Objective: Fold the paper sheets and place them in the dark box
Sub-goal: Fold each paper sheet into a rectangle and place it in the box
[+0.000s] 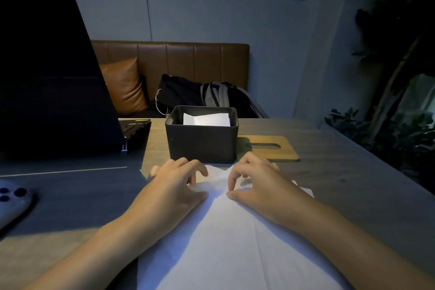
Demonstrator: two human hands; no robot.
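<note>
Working across from the left, the phone [13,202] lies camera-side up at the table [341,172] edge, and the laptop [47,73] stands open behind it, lid toward the viewer. No logo or lettering reads on either; yellowish marks on the keyboard are too small to make out.

Now the left hand [174,186] comes in over the far left part of the paper sheet [226,238], fingers curled down onto it and thumb flat along the paper. It looks to be gripping or pinning that far edge, though exactly what the fingertips hold is hidden. The sheet itself lies flat on the table, close to the person, running from the hands back toward the bottom of the view, with a faint crease down its length.

Just beyond the hands sits the dark box [202,141], upright and open-topped, with white folded paper [207,119] already inside. No label shows on its front.

The right hand [256,183] mirrors the left, index finger and thumb curved close together at the sheet's far middle, apparently pinching up a small peak of paper. More white paper peeks out beyond that wrist.

For a clean fold, the judgement is this: bring both corners over evenly, line up the edges before pressing, then run the fingers along the crease.

Right of the box, a wooden lid [270,148] with a slot lies flat, unmarked.
</note>
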